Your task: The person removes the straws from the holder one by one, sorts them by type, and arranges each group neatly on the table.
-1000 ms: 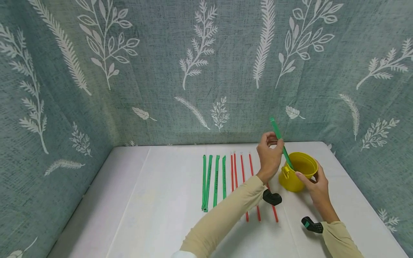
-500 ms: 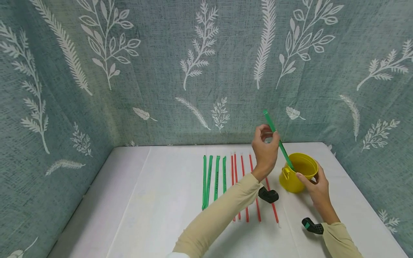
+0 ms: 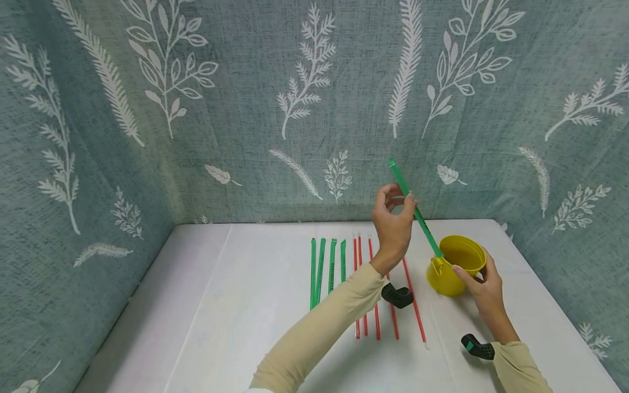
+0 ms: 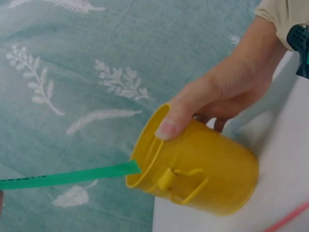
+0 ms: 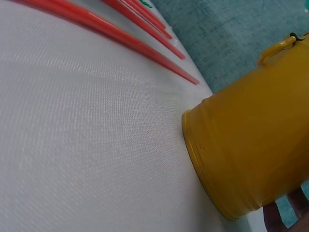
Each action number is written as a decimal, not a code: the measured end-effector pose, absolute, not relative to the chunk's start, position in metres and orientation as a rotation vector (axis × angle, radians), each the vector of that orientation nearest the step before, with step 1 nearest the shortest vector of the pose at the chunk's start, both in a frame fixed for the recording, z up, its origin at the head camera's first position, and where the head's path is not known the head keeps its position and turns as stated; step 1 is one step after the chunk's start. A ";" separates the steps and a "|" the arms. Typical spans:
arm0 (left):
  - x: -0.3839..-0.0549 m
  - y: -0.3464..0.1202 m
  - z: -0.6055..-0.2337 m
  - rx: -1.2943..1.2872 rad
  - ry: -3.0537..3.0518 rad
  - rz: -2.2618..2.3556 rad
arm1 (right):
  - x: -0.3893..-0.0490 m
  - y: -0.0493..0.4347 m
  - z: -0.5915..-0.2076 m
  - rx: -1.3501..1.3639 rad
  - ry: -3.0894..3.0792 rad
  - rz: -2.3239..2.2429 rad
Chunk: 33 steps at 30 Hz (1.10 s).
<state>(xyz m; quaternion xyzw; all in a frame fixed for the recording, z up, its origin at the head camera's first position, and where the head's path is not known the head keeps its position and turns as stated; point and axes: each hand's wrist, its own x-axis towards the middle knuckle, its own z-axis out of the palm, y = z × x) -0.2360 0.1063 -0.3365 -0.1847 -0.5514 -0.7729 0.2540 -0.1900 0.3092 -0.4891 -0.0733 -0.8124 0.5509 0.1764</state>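
My left hand (image 3: 394,224) pinches a green paper-wrapped straw (image 3: 423,226), which slants down to the right above the table. The straw's lower end is at the rim of a yellow metal bucket (image 3: 444,279); in the left wrist view the green straw (image 4: 72,177) overlaps that rim, and I cannot tell whether it touches. My right hand (image 3: 486,289) grips the bucket from its right side, thumb on the near rim and the other fingers behind it. In the right wrist view the bucket (image 5: 251,135) stands on the white cloth, with only bits of fingers showing.
Several green wrapped straws (image 3: 331,265) lie in a row mid-table. Right of them lie several red straws (image 3: 415,303) in clear wrappers, partly hidden by my left arm. A patterned green cloth (image 3: 245,109) hangs behind and at both sides of the white table (image 3: 221,305).
My left hand has moved up and to the left, drawing the green straw's lower end from inside the bucket to its rim. The right hand and bucket have stayed put.
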 end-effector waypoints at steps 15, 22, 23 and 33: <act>-0.235 0.078 -0.349 -0.527 -1.538 -2.151 | -0.189 0.309 -0.490 -0.237 -2.298 1.584; -0.234 0.066 -0.356 -0.524 -1.586 -2.148 | -0.188 0.308 -0.490 -0.214 -2.281 1.593; -0.234 0.064 -0.358 -0.521 -1.592 -2.143 | -0.188 0.308 -0.490 -0.209 -2.277 1.596; -0.234 0.047 -0.368 -0.486 -1.657 -2.110 | -0.189 0.308 -0.489 -0.217 -2.289 1.595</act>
